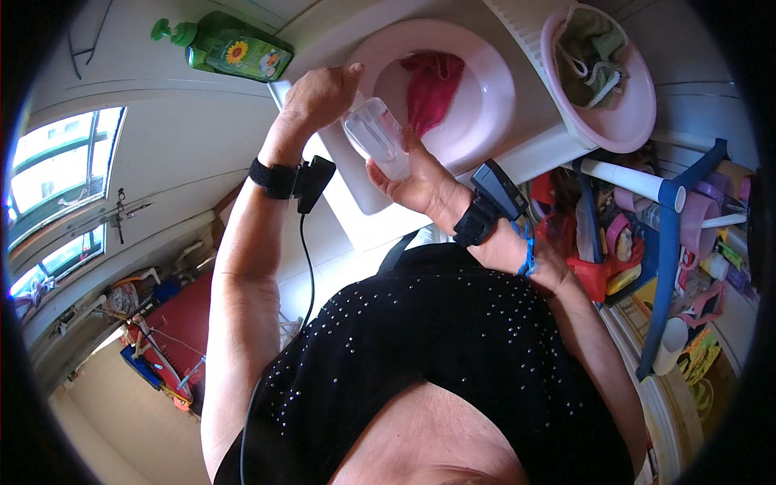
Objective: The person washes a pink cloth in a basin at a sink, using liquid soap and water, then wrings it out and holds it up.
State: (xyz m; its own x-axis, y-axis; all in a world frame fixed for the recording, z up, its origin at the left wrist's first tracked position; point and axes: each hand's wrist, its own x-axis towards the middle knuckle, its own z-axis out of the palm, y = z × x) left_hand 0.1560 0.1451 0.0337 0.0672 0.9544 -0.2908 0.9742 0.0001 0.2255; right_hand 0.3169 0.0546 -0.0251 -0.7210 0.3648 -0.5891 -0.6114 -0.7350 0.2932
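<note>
My right hand [431,187] is wrapped round a clear plastic bottle [373,133], which is tilted over the near left rim of a pale pink basin [497,97]. Beside the bottle's upper end is my left hand [322,95], its fingers curled and its thumb pointing toward the basin. Whatever those fingers hold, if anything, is hidden. A dark pink cloth [435,89] lies in the basin, partly spread on its bottom. Both wrists wear black straps with small devices.
A green pump bottle [234,50] lies left of the white sink [356,182]. To the right, a second pink basin [630,129] holds a grey-green cloth [588,61]. A blue-and-white rack [667,242] with assorted items stands at the right. A cable [310,267] hangs from my left wrist.
</note>
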